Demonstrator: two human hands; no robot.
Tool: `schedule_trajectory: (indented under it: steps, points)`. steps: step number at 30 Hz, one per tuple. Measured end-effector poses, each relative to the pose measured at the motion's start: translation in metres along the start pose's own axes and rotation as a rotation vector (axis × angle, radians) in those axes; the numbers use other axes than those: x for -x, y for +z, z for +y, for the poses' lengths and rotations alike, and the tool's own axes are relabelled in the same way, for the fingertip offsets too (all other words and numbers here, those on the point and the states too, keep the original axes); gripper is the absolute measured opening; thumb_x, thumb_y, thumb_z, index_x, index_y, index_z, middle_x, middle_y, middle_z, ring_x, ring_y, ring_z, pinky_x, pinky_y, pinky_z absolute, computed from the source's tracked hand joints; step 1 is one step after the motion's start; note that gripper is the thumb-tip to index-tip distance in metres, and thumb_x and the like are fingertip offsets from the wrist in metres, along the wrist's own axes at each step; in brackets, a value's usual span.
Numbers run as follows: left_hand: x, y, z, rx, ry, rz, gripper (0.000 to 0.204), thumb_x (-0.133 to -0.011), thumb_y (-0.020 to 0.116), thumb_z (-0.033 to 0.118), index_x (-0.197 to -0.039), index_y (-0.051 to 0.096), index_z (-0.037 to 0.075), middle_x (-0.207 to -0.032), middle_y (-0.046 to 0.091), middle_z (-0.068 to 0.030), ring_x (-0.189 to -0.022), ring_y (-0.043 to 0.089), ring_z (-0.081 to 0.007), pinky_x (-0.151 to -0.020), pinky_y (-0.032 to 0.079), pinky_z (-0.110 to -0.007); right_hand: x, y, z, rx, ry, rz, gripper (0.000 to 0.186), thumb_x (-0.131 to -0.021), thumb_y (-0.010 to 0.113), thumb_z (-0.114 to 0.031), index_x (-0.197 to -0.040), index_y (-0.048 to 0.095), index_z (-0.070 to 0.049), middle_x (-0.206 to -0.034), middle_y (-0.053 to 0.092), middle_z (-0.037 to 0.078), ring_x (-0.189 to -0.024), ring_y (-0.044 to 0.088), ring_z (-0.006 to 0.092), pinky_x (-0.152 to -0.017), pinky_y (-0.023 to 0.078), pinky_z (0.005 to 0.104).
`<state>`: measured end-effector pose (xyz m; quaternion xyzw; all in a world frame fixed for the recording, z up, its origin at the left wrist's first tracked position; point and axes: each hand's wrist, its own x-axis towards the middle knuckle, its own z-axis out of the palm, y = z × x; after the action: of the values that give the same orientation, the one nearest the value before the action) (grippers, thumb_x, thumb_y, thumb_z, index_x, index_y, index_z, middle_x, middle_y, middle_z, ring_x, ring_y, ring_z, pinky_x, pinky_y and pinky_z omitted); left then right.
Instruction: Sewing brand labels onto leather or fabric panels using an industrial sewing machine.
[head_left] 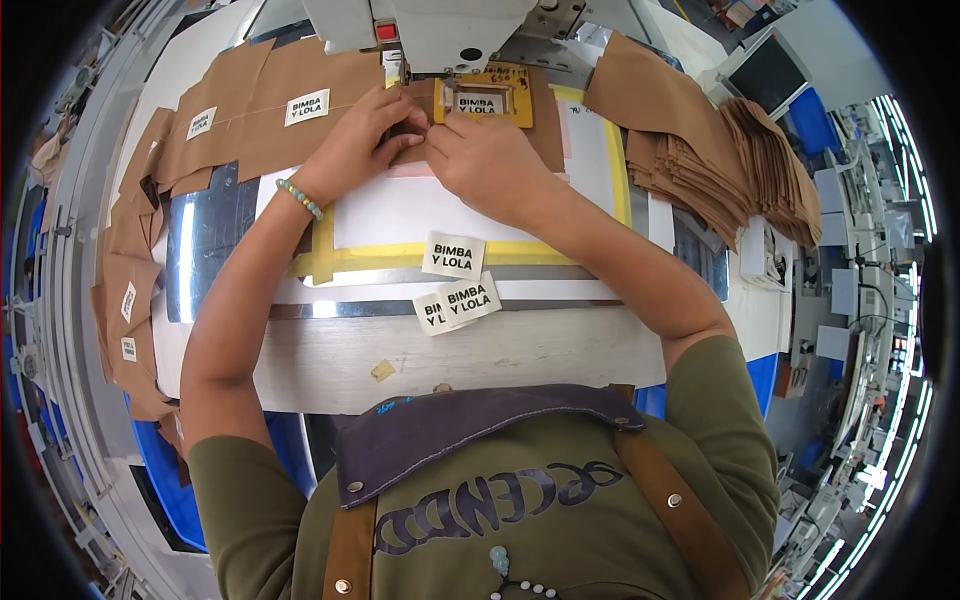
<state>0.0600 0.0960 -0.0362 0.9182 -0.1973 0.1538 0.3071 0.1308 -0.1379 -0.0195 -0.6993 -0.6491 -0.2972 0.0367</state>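
Under a white sewing machine head (462,30), a yellow frame template (515,108) surrounds a white label (476,103) on brown sheet material (548,140). My left hand (372,145) is curled just left of the frame, fingertips by the machine's foot; what it grips is unclear. My right hand (480,165) has bent fingers pressed together at the frame's lower edge; their tips and anything in them are hard to make out. Several loose white labels (454,256) with black print lie on the board and table below my hands.
Joined brown pieces (270,120) with labels run leftward and hang over the table's left edge. A stack of brown pieces (690,180) lies at right, near a small screen (765,75). The worktable's front edge (300,395) is at my body, with blue bins (175,470) beside it.
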Motion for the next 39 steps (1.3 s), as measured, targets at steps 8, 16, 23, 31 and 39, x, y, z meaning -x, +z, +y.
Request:
schedule_trajectory:
  steps: [8, 16, 23, 31, 39]
  points:
    - [0.019, -0.016, 0.028, -0.150, 0.130, -0.040, 0.042, -0.098, 0.071, 0.017, -0.137, 0.067, 0.003, -0.142, 0.063, -0.0138, -0.130, 0.059, -0.0372, -0.114, 0.049, -0.044, 0.005, -0.026, -0.006, -0.293, 0.006, 0.118, 0.006, -0.083, 0.074, -0.011, -0.083, 0.070, -0.008, -0.091, 0.067, 0.003, -0.092, 0.068, 0.0218, -0.072, 0.058, 0.0355]
    - [0.054, -0.041, -0.001, -0.773, 0.076, -0.159, 0.058, -0.094, 0.061, 0.007, -0.152, 0.065, 0.010, -0.160, 0.062, -0.0100, -0.154, 0.051, -0.0311, -0.124, 0.048, -0.043, 0.022, -0.050, -0.018, -0.472, 0.066, 0.020, 0.010, -0.094, 0.075, -0.017, -0.091, 0.072, -0.008, -0.092, 0.067, 0.004, -0.089, 0.068, 0.0228, -0.071, 0.058, 0.0373]
    - [0.113, -0.091, -0.051, -0.526, -0.194, 0.017, 0.060, -0.094, 0.057, -0.011, -0.146, 0.071, 0.013, -0.159, 0.062, -0.0022, -0.150, 0.055, -0.0287, -0.126, 0.047, -0.042, 0.066, -0.077, 0.022, -0.443, 0.284, -0.023, 0.011, -0.098, 0.075, -0.021, -0.097, 0.078, -0.010, -0.096, 0.074, 0.002, -0.089, 0.071, 0.0260, -0.071, 0.058, 0.0398]
    - [0.162, -0.116, -0.078, -0.671, -0.456, 0.044, 0.044, -0.111, 0.054, 0.004, -0.150, 0.069, 0.019, -0.159, 0.063, -0.0002, -0.148, 0.057, -0.0276, -0.126, 0.047, -0.041, 0.120, -0.087, 0.088, -0.072, 0.513, -0.029, 0.016, -0.094, 0.077, -0.017, -0.108, 0.080, -0.010, -0.112, 0.077, 0.005, -0.107, 0.072, 0.0268, -0.085, 0.060, 0.0404]
    - [0.178, -0.122, -0.075, -0.673, -0.490, 0.072, 0.044, -0.110, 0.056, 0.006, -0.152, 0.067, 0.016, -0.159, 0.063, -0.0026, -0.149, 0.056, -0.0284, -0.125, 0.048, -0.042, 0.139, -0.051, 0.141, 0.317, 0.431, -0.232, 0.022, -0.088, 0.074, -0.008, -0.109, 0.079, -0.008, -0.118, 0.077, 0.007, -0.119, 0.069, 0.0270, -0.102, 0.053, 0.0421]
